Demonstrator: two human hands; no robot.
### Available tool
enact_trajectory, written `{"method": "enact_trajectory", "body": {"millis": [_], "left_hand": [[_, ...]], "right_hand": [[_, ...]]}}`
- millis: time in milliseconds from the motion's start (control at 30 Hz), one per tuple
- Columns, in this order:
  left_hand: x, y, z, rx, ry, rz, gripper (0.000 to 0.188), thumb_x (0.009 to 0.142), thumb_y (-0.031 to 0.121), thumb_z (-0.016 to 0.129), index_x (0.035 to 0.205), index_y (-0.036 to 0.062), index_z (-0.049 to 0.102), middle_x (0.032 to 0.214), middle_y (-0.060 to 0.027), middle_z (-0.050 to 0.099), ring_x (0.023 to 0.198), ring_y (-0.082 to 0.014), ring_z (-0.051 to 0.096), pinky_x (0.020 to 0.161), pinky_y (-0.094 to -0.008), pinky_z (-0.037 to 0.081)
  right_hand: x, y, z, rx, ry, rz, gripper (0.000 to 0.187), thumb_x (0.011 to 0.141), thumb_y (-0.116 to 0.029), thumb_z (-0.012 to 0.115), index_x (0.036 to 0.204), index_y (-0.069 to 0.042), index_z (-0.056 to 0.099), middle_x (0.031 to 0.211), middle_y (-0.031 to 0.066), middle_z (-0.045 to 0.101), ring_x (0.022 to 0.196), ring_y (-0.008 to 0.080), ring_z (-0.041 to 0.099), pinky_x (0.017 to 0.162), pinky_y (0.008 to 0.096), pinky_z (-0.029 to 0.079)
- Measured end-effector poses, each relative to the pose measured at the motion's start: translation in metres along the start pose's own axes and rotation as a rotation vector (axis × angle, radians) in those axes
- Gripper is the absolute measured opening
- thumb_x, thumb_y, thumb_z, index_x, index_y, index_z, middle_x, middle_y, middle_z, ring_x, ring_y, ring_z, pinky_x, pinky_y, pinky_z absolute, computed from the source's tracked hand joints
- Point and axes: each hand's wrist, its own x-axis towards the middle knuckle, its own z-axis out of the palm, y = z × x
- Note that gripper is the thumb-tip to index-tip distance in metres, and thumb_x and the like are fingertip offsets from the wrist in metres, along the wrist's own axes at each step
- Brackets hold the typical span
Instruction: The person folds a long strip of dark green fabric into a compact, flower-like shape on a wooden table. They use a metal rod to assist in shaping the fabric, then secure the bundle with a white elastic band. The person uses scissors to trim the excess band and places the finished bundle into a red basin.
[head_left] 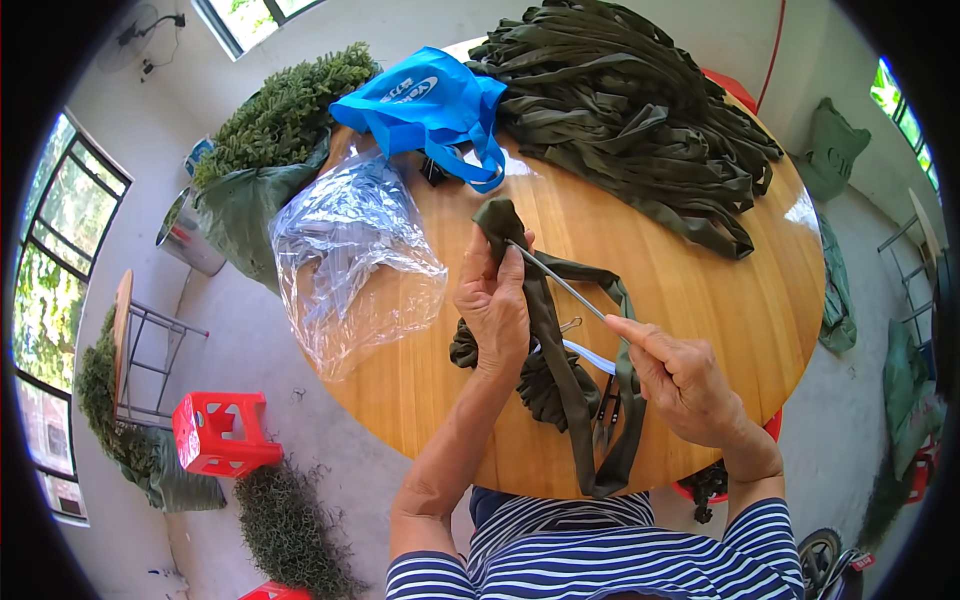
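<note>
My left hand (493,310) is closed on the top end of a dark green fabric strip (497,216), holding it up over the round table. From my left fingers the strip hangs down in a long loop to the table's near edge. A thin grey metal rod (568,288) is in my right hand (682,380), gripped near its lower right end. Its far tip meets the fabric beside my left fingertips; whether it goes through is hidden. Under the loop lie a bunched green fabric piece (545,392), a white strip (590,356) and dark-handled snips (606,408).
A big heap of green fabric strips (630,120) covers the table's far right. Farther left lie a blue bag (420,100) and a clear plastic bag (355,260). Artificial greenery (290,110) fills a sack beside the table. A red stool (225,435) stands on the floor at left.
</note>
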Motion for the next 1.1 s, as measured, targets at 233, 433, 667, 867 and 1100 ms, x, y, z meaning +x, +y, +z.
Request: {"method": "enact_trajectory", "body": {"millis": [233,433,667,867,1100], "left_hand": [[-0.006,-0.008,-0.002,0.092,-0.159,0.037,0.049,0.085,-0.007,0.050,0.131,-0.0001,0.036,0.121,-0.0118,0.051,0.104,-0.0213,0.056,0.085,-0.0275,0.047],[0.008,0.006,-0.007,-0.093,-0.206,-0.127,0.055,0.080,-0.010,0.051,0.132,-0.0009,0.034,0.119,-0.0121,0.052,0.104,-0.0237,0.056,0.084,-0.0294,0.048],[0.011,0.007,-0.011,-0.363,-0.105,-0.284,0.039,0.091,0.004,0.039,0.129,0.0013,0.037,0.111,-0.0145,0.055,0.100,-0.0272,0.058,0.081,-0.0359,0.052],[-0.005,0.006,0.005,-0.217,-0.125,-0.231,0.044,0.093,0.010,0.038,0.135,0.0040,0.026,0.108,-0.0158,0.056,0.097,-0.0256,0.060,0.081,-0.0339,0.052],[-0.020,0.003,0.017,-0.129,-0.268,-0.444,0.024,0.093,0.013,0.043,0.113,0.0011,0.048,0.095,-0.0088,0.061,0.079,-0.0131,0.059,0.070,-0.0232,0.048]], "right_hand": [[-0.002,0.003,0.001,-0.007,0.080,-0.059,0.031,0.083,0.007,0.046,0.113,0.004,0.054,0.076,0.0180,0.059,0.058,0.0215,0.058,0.054,0.0273,0.043],[0.000,0.004,-0.014,0.065,-0.065,0.093,0.030,0.085,-0.001,0.046,0.114,0.001,0.053,0.083,0.0228,0.060,0.065,0.0331,0.059,0.057,0.0354,0.046],[0.003,0.004,-0.014,0.077,-0.121,0.091,0.030,0.085,-0.001,0.047,0.114,0.001,0.052,0.085,0.0236,0.059,0.067,0.0331,0.060,0.058,0.0357,0.046],[0.006,0.016,0.020,0.070,0.085,-0.045,0.030,0.086,-0.001,0.045,0.116,0.002,0.051,0.098,0.0236,0.059,0.078,0.0339,0.061,0.065,0.0346,0.048],[0.016,0.022,0.026,0.205,0.187,0.132,0.029,0.090,-0.006,0.044,0.118,0.001,0.049,0.091,0.0197,0.060,0.070,0.0248,0.061,0.063,0.0297,0.047]]}}
